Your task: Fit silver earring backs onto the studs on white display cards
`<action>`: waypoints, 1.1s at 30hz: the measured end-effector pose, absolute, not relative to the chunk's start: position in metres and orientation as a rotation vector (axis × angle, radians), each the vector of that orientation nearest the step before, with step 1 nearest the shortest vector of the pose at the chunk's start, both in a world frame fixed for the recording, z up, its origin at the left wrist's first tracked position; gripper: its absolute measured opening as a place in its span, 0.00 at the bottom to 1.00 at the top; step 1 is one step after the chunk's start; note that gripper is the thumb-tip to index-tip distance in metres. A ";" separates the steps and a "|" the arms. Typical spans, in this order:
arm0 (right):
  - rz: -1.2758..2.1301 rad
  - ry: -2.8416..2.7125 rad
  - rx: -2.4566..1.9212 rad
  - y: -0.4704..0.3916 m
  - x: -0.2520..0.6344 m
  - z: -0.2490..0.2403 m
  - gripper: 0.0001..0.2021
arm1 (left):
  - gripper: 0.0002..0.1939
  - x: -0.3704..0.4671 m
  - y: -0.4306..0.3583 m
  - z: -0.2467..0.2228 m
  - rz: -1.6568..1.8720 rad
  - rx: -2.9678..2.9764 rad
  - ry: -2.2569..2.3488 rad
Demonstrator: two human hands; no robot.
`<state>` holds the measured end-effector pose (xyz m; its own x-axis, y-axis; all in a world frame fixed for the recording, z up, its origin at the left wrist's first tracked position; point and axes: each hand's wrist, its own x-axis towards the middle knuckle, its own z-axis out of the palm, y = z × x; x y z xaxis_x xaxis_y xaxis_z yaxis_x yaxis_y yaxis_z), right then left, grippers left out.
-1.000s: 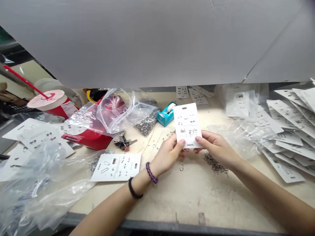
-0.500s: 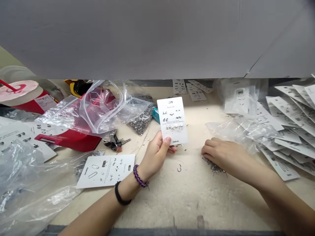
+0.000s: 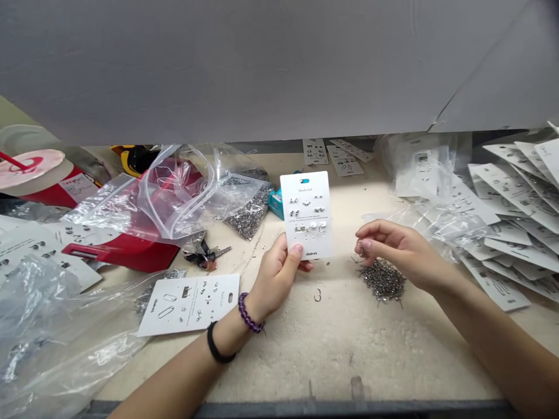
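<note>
A grey panel (image 3: 262,70) stands across the upper view, the largest thing before me; under it lies the pale table (image 3: 323,361); on my left the loose clear plastic (image 3: 74,349) spreads near the edge, and on my right many white cards (image 3: 510,233) lie overlapping in a heap; at the far left is a red cup (image 3: 56,183) with a straw; my left hand (image 3: 276,272) holds upright one white earring card (image 3: 306,216) at its lower edge, the thumb on the front and the fingers behind, pinching it; my right hand (image 3: 397,253) is above the near heap of small metal pieces (image 3: 384,282), to the right of this card and apart from it; its thumb and fingertips come close together, but I cannot tell if they pinch some piece; another card (image 3: 192,305) lies flat beside my left forearm; between my hands, nearer to me, one small curved metal piece (image 3: 318,295) lies alone on the table.
</note>
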<state>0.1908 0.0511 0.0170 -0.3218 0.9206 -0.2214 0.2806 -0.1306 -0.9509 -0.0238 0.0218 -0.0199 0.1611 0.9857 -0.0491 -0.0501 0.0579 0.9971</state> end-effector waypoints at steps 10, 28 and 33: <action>1.565 -1.604 -1.376 0.050 0.192 0.008 0.11 | 0.15 -0.024 0.022 -0.023 1.084 1.231 1.083; 0.701 -2.128 -1.280 0.043 0.191 0.005 0.06 | 0.15 -0.024 0.020 -0.022 1.099 1.270 1.093; 0.740 -2.135 -1.360 0.044 0.192 0.003 0.09 | 0.15 -0.024 0.021 -0.021 1.107 1.247 1.106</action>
<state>0.1921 0.0440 0.0030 -0.3764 0.9187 0.1198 0.6476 0.3534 -0.6751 -0.0237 0.0209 -0.0212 0.1337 0.9909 -0.0139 -0.0151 0.0160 0.9998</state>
